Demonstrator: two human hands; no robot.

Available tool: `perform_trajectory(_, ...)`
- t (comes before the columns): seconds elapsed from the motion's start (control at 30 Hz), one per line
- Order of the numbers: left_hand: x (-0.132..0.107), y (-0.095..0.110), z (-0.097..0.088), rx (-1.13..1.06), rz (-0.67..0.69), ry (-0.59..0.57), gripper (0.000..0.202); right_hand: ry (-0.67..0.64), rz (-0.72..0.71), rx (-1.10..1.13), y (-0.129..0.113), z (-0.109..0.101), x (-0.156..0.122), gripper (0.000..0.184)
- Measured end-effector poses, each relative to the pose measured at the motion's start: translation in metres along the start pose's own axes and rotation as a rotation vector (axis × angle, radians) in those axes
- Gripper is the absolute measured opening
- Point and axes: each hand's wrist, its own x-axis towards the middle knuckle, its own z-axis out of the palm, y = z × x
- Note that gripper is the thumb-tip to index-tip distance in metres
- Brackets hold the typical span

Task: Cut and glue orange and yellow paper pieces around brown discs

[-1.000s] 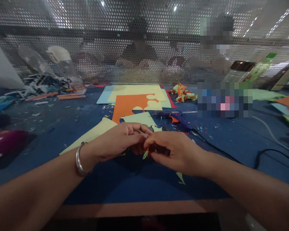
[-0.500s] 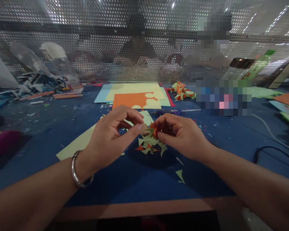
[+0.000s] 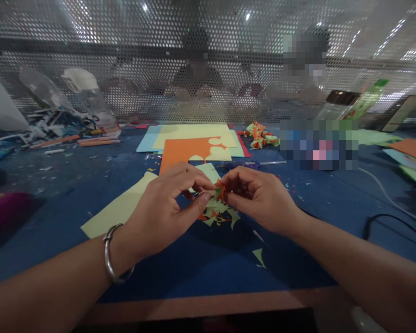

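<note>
Near the middle of the table, my right hand (image 3: 260, 194) pinches a small folded paper piece (image 3: 222, 190), orange with some green. From the other side my left hand (image 3: 176, 201), with a silver bangle at its wrist, has thumb and fingertips closed at the green part of the same piece. The fingers partly hide it. Beneath lie pale green and orange paper scraps (image 3: 222, 215). Behind my left hand is an orange sheet (image 3: 183, 150) with round cut-outs, and beside it a pale yellow-green sheet (image 3: 119, 206).
Folded orange-and-green paper pieces (image 3: 260, 135) are heaped at the back. A purple craft knife (image 3: 242, 164) lies behind my right hand. Bottles (image 3: 90, 99) stand at back left near paper strips (image 3: 55, 122). A dark cable (image 3: 384, 216) runs at right; a perforated metal screen (image 3: 149, 88) stands behind.
My left hand has moved a little right and its fingertips have come closer to the paper piece. My right hand keeps its pinch. The view has shifted slightly.
</note>
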Motion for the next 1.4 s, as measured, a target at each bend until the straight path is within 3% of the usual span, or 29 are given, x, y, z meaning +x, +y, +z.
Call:
perform_trajectory(0.23,0.002,0.002,-0.002,0.015,-0.125,-0.069,0.012,-0.007,0.003,-0.044,-0.001,-0.001,0.000,0.008)
perform_trajectory(0.67,0.001,-0.004,0.005,-0.196,-0.317,-0.145,0.014,-0.029,-0.014,-0.077,-0.001,-0.001,0.000,0.007)
perform_trajectory(1.2,0.003,-0.012,0.008,-0.367,-0.404,-0.161,0.022,-0.056,0.031,-0.033,0.000,-0.002,-0.001,0.007)
perform_trajectory(1.4,0.002,-0.007,0.005,-0.264,-0.354,-0.152,0.015,-0.053,0.010,-0.067,-0.001,-0.001,0.000,0.006)
